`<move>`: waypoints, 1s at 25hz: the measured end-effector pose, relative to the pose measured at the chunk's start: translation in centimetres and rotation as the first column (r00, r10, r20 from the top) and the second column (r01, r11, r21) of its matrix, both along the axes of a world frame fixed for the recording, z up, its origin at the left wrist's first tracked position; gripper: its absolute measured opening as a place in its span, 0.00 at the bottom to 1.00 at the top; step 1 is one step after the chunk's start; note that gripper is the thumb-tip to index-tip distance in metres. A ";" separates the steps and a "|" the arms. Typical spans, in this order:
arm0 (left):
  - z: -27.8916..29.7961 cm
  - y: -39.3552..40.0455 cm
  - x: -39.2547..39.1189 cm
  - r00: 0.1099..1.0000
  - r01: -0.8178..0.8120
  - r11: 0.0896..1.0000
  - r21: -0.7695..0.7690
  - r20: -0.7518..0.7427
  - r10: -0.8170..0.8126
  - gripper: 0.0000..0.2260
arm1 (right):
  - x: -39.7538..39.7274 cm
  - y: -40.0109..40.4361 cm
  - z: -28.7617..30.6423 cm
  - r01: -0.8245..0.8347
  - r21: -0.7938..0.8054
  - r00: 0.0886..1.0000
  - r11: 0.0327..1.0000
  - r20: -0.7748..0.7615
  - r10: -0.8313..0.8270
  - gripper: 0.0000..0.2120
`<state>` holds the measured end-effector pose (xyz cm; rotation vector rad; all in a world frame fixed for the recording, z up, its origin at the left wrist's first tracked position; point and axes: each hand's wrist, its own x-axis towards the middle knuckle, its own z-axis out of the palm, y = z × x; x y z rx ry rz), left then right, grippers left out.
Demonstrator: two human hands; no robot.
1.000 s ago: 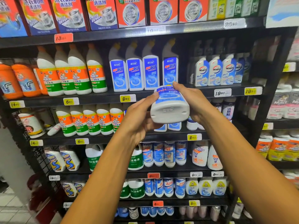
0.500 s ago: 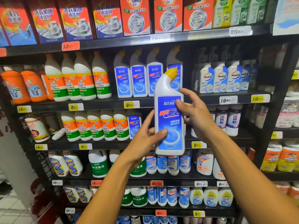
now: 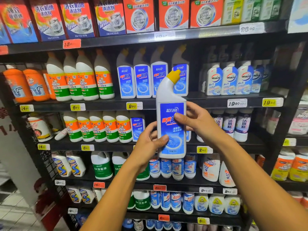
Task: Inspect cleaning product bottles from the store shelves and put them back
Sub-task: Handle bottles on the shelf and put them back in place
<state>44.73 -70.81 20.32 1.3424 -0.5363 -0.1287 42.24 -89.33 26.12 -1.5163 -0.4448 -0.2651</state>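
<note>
White bottle (image 3: pixel 171 124) with blue label, yellow angled cap, held upright at frame centre, in front of shelves (image 3: pixel 166 104). Left hand (image 3: pixel 148 147) grasps lower left side, thumb across label near base. Right hand (image 3: pixel 198 122) grasps right side higher up, thumb on label. Matching blue-label bottles (image 3: pixel 142 80) in row behind, upper centre. Orange-green bottles (image 3: pixel 80 82) at left. Yellow price tags (image 3: pixel 131 106) along shelf edges.

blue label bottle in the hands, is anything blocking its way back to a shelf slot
Nothing visible does. Both hands hold the blue label bottle upright in open air before the shelves. Matching bottles fill the shelf above; one more stands on the second shelf, but whether a free slot sits behind the held bottle is hidden.
</note>
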 end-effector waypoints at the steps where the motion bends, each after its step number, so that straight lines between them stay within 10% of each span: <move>1: -0.3 -0.2 0.1 1.000 -0.001 1.000 0.013 -0.004 0.001 0.20 | 0.3 -0.3 -0.5 -0.004 0.005 1.000 1.000 -0.001 0.004 0.17; 25: -10.8 1.1 6.1 0.898 -0.258 0.909 0.326 -0.267 0.351 0.11 | 12.3 3.0 -15.6 0.068 0.094 0.895 0.993 -0.445 -0.019 0.14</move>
